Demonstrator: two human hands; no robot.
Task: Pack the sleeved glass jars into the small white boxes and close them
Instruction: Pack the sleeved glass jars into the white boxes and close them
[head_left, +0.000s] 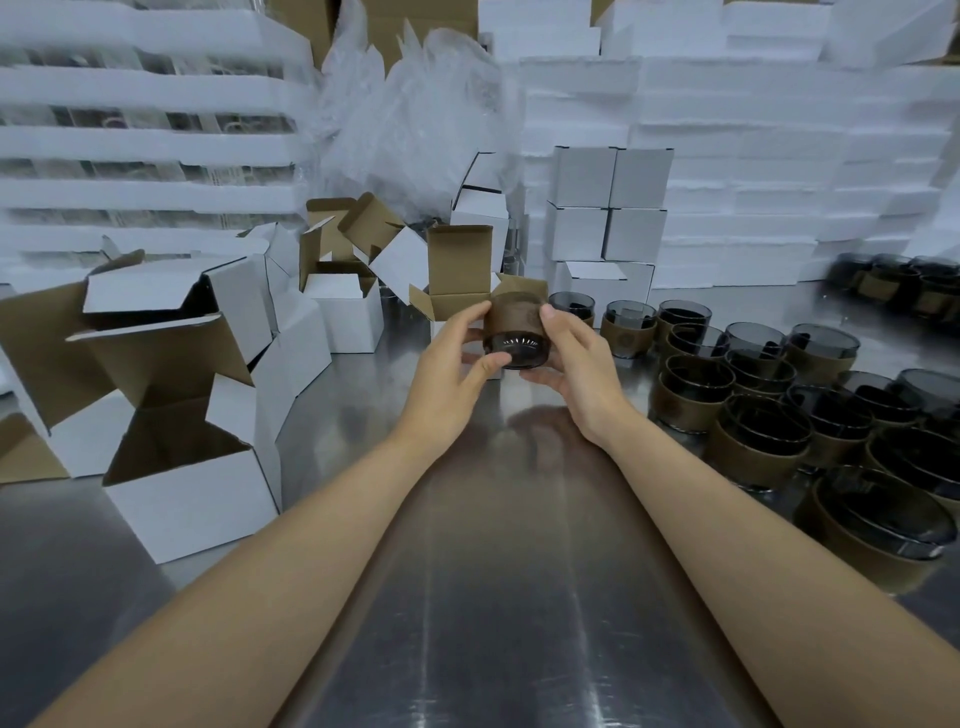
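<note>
With left hand (457, 364) and right hand (576, 358) gripping the jar (514, 338) before the open box (460, 270), we are squaring it to the opening.

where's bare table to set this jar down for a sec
Bare steel table runs down the middle, between open white boxes left and sleeved jars right. Those sides, and behind the held jar, are crowded.

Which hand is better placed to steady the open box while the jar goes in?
Probably the left hand: the open box stands just behind it, and the right hand also grips the jar.
</note>
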